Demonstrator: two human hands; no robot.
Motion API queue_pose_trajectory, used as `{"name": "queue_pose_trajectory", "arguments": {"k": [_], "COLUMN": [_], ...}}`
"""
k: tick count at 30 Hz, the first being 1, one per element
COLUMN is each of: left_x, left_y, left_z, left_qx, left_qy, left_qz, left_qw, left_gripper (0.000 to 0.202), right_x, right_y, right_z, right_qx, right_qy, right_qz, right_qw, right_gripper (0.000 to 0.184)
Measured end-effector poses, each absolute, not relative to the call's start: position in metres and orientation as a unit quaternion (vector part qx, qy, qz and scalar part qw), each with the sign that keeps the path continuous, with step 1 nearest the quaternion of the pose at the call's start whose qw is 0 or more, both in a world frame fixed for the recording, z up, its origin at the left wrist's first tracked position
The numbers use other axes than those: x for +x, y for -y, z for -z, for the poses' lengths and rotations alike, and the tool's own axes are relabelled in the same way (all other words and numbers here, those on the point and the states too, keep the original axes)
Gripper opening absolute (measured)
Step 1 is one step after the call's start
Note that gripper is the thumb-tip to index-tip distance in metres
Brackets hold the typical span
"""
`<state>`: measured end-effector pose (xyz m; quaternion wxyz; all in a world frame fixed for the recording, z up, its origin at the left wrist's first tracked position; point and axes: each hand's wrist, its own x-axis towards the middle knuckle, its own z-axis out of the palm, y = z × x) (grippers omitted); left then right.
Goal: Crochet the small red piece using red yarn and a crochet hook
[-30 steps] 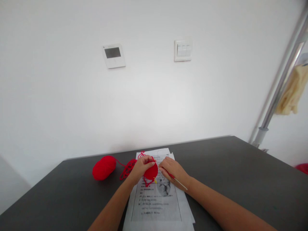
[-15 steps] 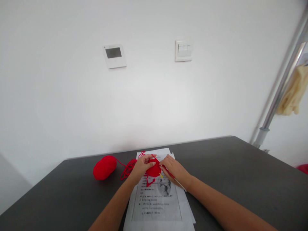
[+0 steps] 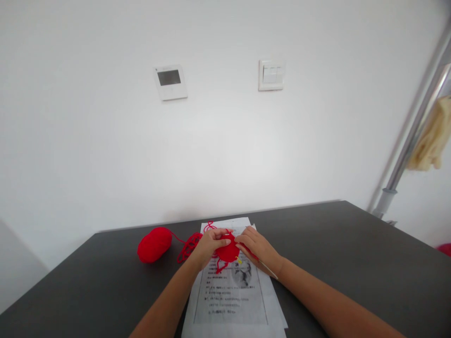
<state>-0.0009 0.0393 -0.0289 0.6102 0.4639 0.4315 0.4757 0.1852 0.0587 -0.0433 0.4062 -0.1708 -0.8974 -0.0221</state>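
Observation:
My left hand (image 3: 210, 245) pinches the left edge of a round red crochet piece (image 3: 229, 251) between thumb and fingers. On the other side, my right hand (image 3: 256, 245) is closed around a crochet hook (image 3: 268, 269) with a red grip and a thin pale shaft end. Its fingertips are at the piece's right edge; the hook's tip is hidden. A small yellow stitch marker (image 3: 239, 260) hangs from the lower right edge. Loose red yarn (image 3: 221, 267) trails below the piece and also behind my left hand.
Printed sheets (image 3: 229, 317) lie under my hands on the dark table (image 3: 327, 244). Left of them sit a red yarn ball (image 3: 154, 245) and a red openwork piece or yarn tangle (image 3: 188, 249). A white wall with a switch (image 3: 271, 75) and a panel (image 3: 171, 83) rises behind.
The crochet piece has shifted slightly right and turned a little flatter toward me, with both hands still holding on. The whole view has moved slightly.

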Motion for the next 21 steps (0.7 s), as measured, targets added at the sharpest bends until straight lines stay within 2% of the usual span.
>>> {"name": "queue_pose_trajectory", "arguments": {"k": [5, 14, 21], "left_x": [-0.0049, -0.0030, -0.0037], "left_y": [-0.0403, -0.0380, -0.0390], "left_z": [0.0319, 0.0262, 0.0284], "left_qx": [0.485, 0.522, 0.535], "left_qy": [-0.416, -0.403, -0.448], "left_qz": [-0.448, -0.410, -0.407], "left_qw": [0.625, 0.630, 0.590], "left_gripper": [0.062, 0.056, 0.059], "right_x": [0.1858, 0.1831, 0.1809], "right_y": [-0.0573, -0.0617, -0.0590], "right_z": [0.0442, 0.0480, 0.0504], "right_qx": [-0.154, -0.120, -0.200], "right_qy": [0.898, 0.859, 0.815], "right_qz": [-0.057, -0.123, -0.255], "right_qw": [0.407, 0.481, 0.480], "right_gripper": [0.010, 0.012, 0.010]}}
